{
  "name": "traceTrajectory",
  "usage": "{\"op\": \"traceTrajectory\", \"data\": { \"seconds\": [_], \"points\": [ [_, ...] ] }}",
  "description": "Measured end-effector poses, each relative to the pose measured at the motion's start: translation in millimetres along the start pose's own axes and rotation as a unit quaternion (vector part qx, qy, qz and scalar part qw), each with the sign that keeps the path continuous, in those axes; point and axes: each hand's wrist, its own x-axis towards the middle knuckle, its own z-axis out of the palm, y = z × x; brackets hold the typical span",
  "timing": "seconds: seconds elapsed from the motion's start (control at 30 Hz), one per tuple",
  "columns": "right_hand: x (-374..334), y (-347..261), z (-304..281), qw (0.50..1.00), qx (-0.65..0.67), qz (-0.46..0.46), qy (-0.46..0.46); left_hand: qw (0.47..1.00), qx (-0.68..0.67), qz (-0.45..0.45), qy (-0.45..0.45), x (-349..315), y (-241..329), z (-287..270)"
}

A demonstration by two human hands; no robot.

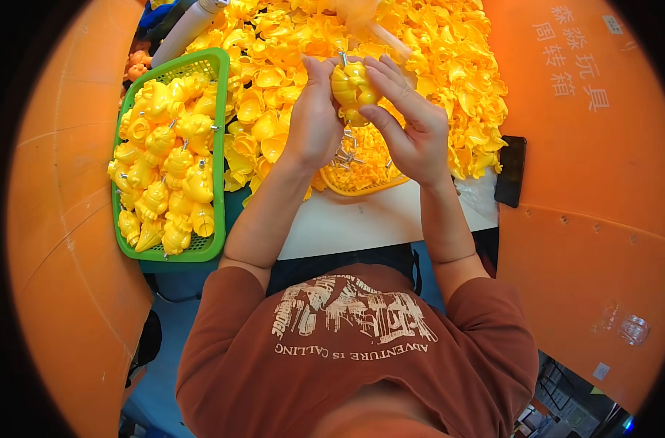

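Between my two hands is a yellow plastic toy figure point(354, 84), held upright with a small metal pin standing out of its top. My left hand point(316, 120) is curled along its left side, the palm turned toward it. The fingers of my right hand point(414, 120) reach over its right side, and the thumb presses low on it. Part of the figure is covered by my fingers. Just below, a shallow yellow basket point(362, 191) holds small yellow pieces and several loose metal pins point(347, 155).
A green basket point(219, 153) at left holds several yellow figures point(161, 142), many with pins. Loose yellow shell pieces point(456, 80) heap across the table's far side. A dark phone-like slab point(511, 171) lies at right. Orange panels point(581, 168) flank both sides. Something blurred shows at the far edge.
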Motion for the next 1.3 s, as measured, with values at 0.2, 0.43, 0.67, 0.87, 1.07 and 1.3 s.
{"op": "traceTrajectory", "data": {
  "seconds": [0.2, 0.43, 0.67, 0.87, 1.07, 1.3],
  "points": [
    [1.7, -1.6, 0.3, 0.999, -0.012, -0.029, 0.025, 1.000, -0.004, -0.007, 0.000, -0.8, 4.6, -0.5],
    [1.2, 1.3, 3.7, 0.999, -0.027, -0.032, 0.000, 1.000, 0.009, -0.016, -0.010, -2.7, 0.9, -1.9],
    [-2.9, 1.4, 4.3, 0.999, -0.018, -0.030, 0.017, 1.000, 0.019, -0.005, -0.019, -3.2, -0.8, -2.5],
    [-3.3, -1.9, 1.8, 1.000, -0.003, -0.020, -0.012, 0.999, 0.019, -0.022, -0.031, -5.3, 2.8, -2.1],
    [-3.0, -4.9, 3.2, 1.000, -0.010, -0.014, 0.006, 0.998, 0.047, -0.011, -0.047, -6.5, 1.2, -3.1],
    [-2.2, -2.0, 0.3, 0.977, 0.199, 0.068, 0.024, 0.992, 0.055, 0.038, -0.109, -6.4, 2.3, -2.1]
  ]
}}
